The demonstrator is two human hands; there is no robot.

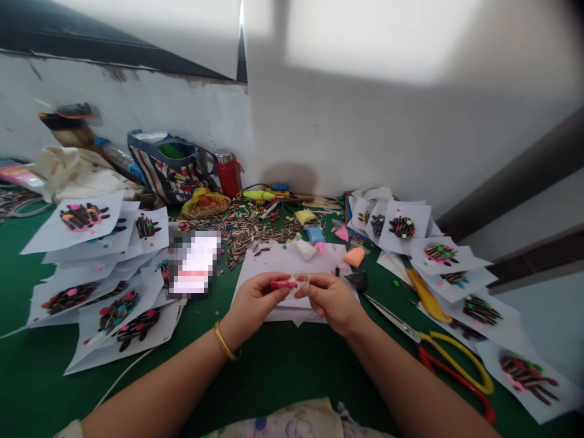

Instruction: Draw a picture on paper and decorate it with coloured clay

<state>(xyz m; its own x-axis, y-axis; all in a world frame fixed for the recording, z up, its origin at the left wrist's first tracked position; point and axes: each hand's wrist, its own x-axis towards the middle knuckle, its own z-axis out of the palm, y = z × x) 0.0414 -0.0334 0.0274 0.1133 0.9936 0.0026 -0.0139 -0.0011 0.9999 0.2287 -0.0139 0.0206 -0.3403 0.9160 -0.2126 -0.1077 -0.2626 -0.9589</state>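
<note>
My left hand (253,302) and my right hand (331,301) meet above a stack of white paper (283,258) on the green table (283,365). Between the fingertips of both hands I hold a small piece of pink clay (283,284) in a clear wrapper (302,281). A gold bangle (224,342) circles my left wrist. Small lumps of clay lie just beyond the hands: white (305,248), orange (354,256), blue (314,234), yellow (305,215) and pink (342,233).
Sunflower seeds (246,228) are scattered behind the paper. Paper sheets with seed-and-clay pictures are piled at the left (91,267) and right (456,267). Scissors with yellow and red handles (438,353) lie at the right. A striped bag (166,164) and a red cup (228,172) stand by the wall.
</note>
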